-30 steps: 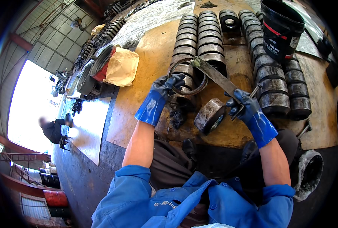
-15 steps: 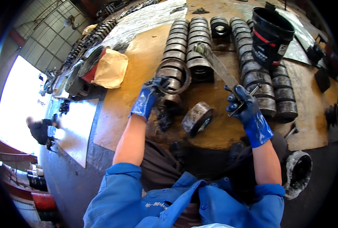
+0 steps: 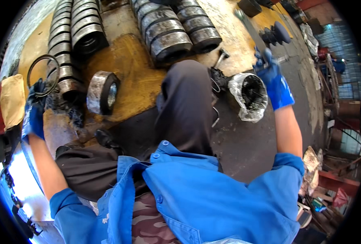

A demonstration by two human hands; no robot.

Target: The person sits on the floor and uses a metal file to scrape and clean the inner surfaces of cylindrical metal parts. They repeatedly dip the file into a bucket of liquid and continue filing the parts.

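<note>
My left hand (image 3: 35, 106), in a blue rubber glove, is closed on a thin dark metal ring (image 3: 30, 73) held upright beside the leftmost row of metal cylinders (image 3: 60, 49). Out to the right, beyond a plastic-lined tub (image 3: 234, 90) with black grease-like stuff inside, my gloved right hand (image 3: 273, 77) is wrapped round a long flat metal blade (image 3: 251, 30). The blade points away from me and its far end looks smeared. A thin metal rod (image 3: 284, 59) also sticks out by that hand; its kind is unclear. A loose thick metal ring (image 3: 96, 92) rests on its side between the rows.
More rows of dirty metal cylinders (image 3: 166, 38) stand on the brown board (image 3: 123, 55). A small hammer-like tool (image 3: 221, 57) lies near the tub. A dark ribbed part (image 3: 276, 34) is beyond my right hand. Brown paper (image 3: 12, 101) is at far left.
My view has swung right. My right hand has moved out to the right past the tub with the blade; my left hand still holds the thin ring.
</note>
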